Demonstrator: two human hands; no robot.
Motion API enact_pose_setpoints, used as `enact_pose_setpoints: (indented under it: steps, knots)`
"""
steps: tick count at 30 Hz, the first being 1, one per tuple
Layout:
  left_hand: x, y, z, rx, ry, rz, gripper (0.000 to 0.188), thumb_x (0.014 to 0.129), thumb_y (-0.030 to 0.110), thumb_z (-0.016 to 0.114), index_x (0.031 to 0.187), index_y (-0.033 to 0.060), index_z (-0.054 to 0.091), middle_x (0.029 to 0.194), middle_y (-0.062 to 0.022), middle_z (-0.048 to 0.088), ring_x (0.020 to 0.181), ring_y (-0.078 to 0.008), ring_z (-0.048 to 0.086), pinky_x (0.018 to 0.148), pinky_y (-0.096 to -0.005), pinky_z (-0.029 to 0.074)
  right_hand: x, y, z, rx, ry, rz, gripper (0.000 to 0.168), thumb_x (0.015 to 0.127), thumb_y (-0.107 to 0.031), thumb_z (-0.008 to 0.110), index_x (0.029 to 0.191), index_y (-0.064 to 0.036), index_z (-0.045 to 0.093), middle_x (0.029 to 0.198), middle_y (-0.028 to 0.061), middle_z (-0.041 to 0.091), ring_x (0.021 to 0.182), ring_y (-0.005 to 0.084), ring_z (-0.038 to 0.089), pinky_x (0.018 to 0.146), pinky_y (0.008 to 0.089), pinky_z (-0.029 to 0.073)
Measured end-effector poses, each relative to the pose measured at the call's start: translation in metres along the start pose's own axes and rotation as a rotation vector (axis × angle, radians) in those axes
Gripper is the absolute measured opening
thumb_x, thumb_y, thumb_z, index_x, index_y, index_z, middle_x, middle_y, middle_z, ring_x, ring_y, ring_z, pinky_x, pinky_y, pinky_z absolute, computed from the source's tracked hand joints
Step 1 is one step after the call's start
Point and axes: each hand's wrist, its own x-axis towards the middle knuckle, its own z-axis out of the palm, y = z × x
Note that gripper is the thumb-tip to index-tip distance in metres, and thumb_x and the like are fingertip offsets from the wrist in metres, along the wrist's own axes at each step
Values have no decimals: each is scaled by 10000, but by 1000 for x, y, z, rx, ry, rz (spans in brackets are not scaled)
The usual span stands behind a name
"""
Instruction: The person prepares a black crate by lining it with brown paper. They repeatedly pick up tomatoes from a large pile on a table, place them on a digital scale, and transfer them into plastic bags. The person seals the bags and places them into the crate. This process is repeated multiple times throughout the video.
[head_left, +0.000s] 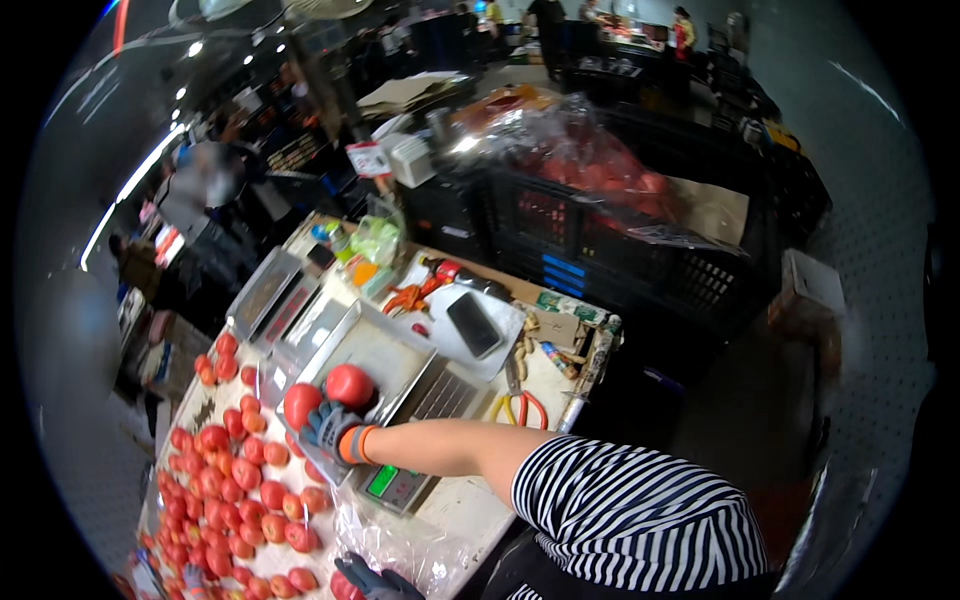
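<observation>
My right hand (330, 431), in a grey glove with an orange cuff, has its fingers against a large red tomato (302, 403) at the near left side of a scale's metal pan (367, 352). A second large tomato (349, 385) rests on that pan, just beyond the fingers. Below my wrist, the digital scale's green display (383, 481) is lit. My left hand (379, 581), also gloved, is cut off by the bottom edge. Its fingers lie over a partly hidden tomato (345, 587), beside a clear plastic bag (405, 547); its grip is unclear.
Many tomatoes (217, 480) spread across the white table (465, 525). Another scale (274, 296) stands beyond. A phone (474, 324), a cola bottle (461, 274), red-and-yellow-handled scissors (519, 409) and peanuts lie rightward. Black crates (540, 217) stack behind. Another gloved hand (193, 577) shows at lower left.
</observation>
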Motion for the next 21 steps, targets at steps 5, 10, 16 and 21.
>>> enact_pose_setpoints:
  steps: [5,10,16,21]
  knots:
    - [24,20,-11,-134,-167,-30,529,858,122,494,1340,-64,381,1435,-309,244,1268,-425,365,1011,-439,352,-33,25,-23,1499,12,-170,415,780,-390,654,986,-36,584,892,101,637,774,191,605,678,342,487]
    - [46,46,9,-213,-115,84,528,857,83,491,1350,-56,364,1402,-293,298,1248,-397,396,1011,-426,361,-166,-7,-42,2538,-573,-724,306,875,-314,610,976,-25,599,969,67,618,941,172,580,921,313,425]
    - [45,67,32,-311,-111,210,534,855,37,488,1363,-47,343,1363,-273,363,1224,-363,433,1011,-409,371,-178,-24,72,2199,-300,45,318,913,-374,573,980,-67,619,907,21,634,814,140,609,793,290,491]
    - [16,69,61,-420,-175,257,544,854,-2,485,1373,-39,326,1330,-257,417,1204,-335,464,1010,-396,380,-185,-41,116,2631,-695,546,243,931,-331,547,1058,-130,598,990,6,625,895,114,584,788,287,487]
